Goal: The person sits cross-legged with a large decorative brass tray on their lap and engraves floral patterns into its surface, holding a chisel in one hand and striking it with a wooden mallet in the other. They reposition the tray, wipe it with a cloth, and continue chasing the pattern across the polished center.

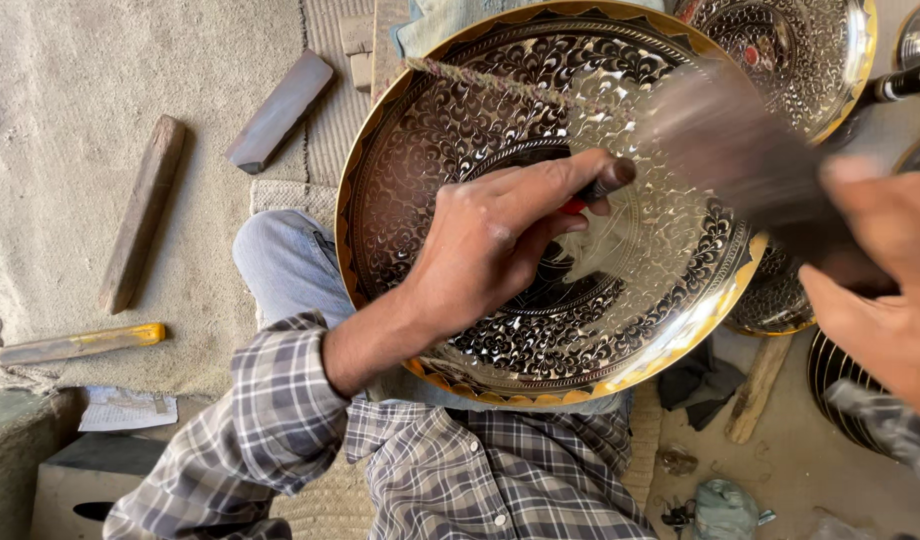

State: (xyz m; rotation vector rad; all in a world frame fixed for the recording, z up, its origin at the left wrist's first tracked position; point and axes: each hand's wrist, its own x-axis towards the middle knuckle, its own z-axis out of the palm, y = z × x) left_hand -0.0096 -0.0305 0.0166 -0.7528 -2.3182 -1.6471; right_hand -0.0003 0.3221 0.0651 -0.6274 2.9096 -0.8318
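A large round metal plate (460, 120) with dense black and silver engraved scrollwork and a gold rim rests tilted on my lap. My left hand (490, 245) lies over its centre, pinching a short dark chisel (612, 180) with a red band against the surface. My right hand (880, 290) is at the right edge, gripping a dark hammer (740, 150) that is motion-blurred above the plate, close to the chisel's top.
Another engraved plate (810, 50) lies at the top right, with more decorated plates (775, 300) beside my right hand. Wooden sticks (140, 220), a flat grey bar (280, 110) and a yellow-tipped tool (80, 343) lie on the beige mat at left. A paper (125, 408) sits lower left.
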